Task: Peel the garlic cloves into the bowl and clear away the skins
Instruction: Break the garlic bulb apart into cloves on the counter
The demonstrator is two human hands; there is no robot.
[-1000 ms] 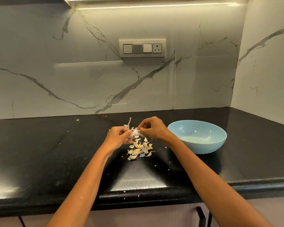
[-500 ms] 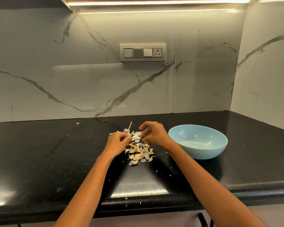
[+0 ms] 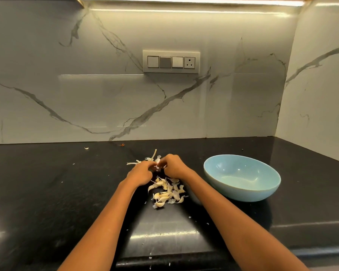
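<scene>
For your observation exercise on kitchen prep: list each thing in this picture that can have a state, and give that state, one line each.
Bowl: upright on the counter, empty, right of the hands.
Garlic pile: loose cloves and skins together on the counter, near the hands.
Clove: pinched between both hands, skin partly on.
Left hand: fingers curled, pinching the clove.
Right hand: fingers curled, pinching the clove.
Counter: flecked with skin scraps.
Socket: nothing plugged in.
</scene>
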